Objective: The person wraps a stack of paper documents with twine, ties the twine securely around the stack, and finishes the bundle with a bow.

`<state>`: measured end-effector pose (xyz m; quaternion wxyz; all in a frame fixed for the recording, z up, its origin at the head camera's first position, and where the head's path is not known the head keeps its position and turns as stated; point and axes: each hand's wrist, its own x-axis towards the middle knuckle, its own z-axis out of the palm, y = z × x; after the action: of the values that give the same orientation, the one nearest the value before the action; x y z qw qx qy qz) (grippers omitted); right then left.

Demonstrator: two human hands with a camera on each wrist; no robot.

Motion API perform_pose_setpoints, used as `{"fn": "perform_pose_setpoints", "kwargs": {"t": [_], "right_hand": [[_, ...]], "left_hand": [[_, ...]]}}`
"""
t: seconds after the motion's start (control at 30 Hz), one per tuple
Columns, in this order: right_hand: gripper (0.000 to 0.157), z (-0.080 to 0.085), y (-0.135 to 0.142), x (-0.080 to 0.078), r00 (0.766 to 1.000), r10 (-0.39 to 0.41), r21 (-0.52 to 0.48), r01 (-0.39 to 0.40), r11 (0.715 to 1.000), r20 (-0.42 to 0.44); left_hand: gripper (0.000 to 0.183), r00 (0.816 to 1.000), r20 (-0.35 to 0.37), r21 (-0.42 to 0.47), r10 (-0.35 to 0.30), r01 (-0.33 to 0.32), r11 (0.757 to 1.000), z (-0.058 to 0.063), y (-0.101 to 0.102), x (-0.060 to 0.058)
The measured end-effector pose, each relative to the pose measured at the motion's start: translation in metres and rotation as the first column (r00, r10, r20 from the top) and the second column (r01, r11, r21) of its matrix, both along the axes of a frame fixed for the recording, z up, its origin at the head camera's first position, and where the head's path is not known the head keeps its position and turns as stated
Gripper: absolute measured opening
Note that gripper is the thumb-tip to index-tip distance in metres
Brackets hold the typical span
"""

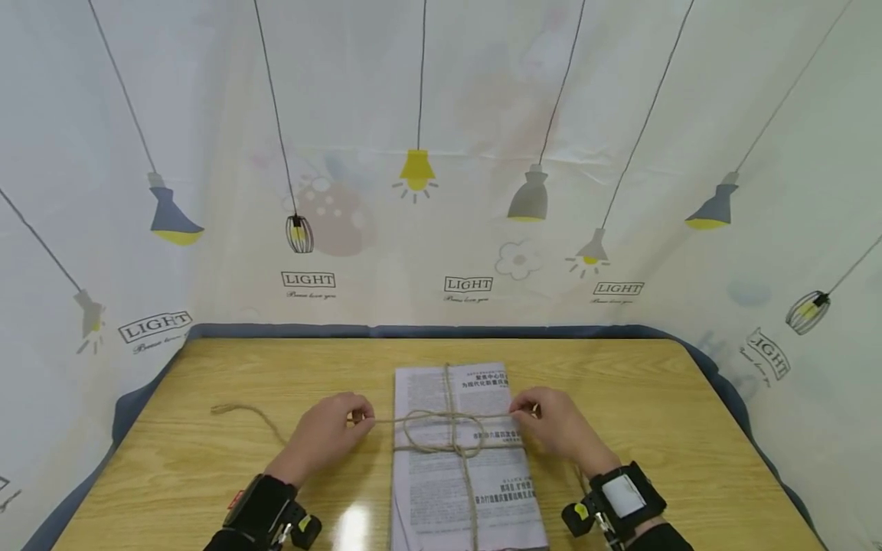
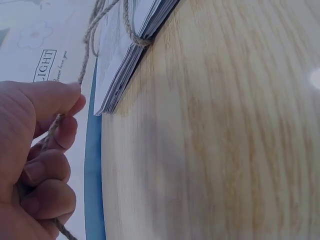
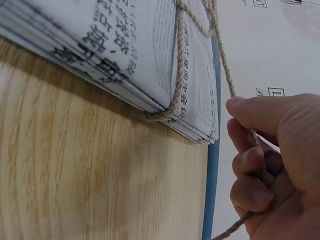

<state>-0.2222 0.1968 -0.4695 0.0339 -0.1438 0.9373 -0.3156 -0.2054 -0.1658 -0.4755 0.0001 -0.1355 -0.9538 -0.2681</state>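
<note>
A stack of newspapers [image 1: 427,490] lies on the table, bound crosswise with brown twine [image 1: 472,490]. Loops of the twine cross over the middle of the top sheet. Left of the stack, my left hand [image 1: 331,432] pinches one strand between thumb and forefinger, the other fingers curled around it in the left wrist view. On the opposite side my right hand [image 1: 554,425] grips the other strand [image 3: 225,65] the same way. Between the hands the strand runs nearly straight above the stack. Each tail hangs out below its palm.
The wooden table [image 1: 241,459] has a dark blue edge [image 1: 413,331] at the back. A loose twine end [image 1: 237,407] lies on the wood to the left. Behind stands a pale curtain [image 1: 386,291] printed with lamps. Both wrists wear black camera straps [image 1: 262,509].
</note>
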Motion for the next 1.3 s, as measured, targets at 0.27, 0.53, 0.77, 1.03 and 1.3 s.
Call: {"fn": "perform_pose_setpoints", "kwargs": {"t": [0.27, 0.53, 0.77, 1.03, 1.3], "right_hand": [[0.004, 0.003, 0.011, 0.002, 0.996, -0.001, -0.014, 0.000, 1.000, -0.089], [0.004, 0.005, 0.032, 0.008, 0.996, -0.049, -0.003, 0.049, 0.999, -0.077], [0.005, 0.002, 0.055, 0.009, 0.994, -0.059, 0.035, 0.063, 0.997, -0.090], [0.006, 0.002, 0.081, 0.017, 0.989, -0.101, 0.052, 0.108, 0.993, -0.111], [0.006, -0.004, 0.102, 0.022, 0.984, -0.169, 0.078, 0.173, 0.982, -0.055]], "left_hand": [[0.007, 0.999, -0.052, -0.018, -0.002, 0.001, 1.000, -0.002, -0.009, 0.000], [0.005, 1.000, -0.017, 0.083, -0.012, 0.014, 0.996, -0.001, -0.026, 0.004], [0.006, 1.000, -0.016, 0.066, 0.023, -0.022, 0.998, -0.002, -0.044, 0.010], [0.004, 0.992, -0.020, 0.009, 0.126, -0.126, 0.992, -0.005, -0.065, 0.018], [0.007, 0.984, 0.008, -0.010, 0.178, -0.178, 0.984, -0.004, -0.077, 0.024]]}}
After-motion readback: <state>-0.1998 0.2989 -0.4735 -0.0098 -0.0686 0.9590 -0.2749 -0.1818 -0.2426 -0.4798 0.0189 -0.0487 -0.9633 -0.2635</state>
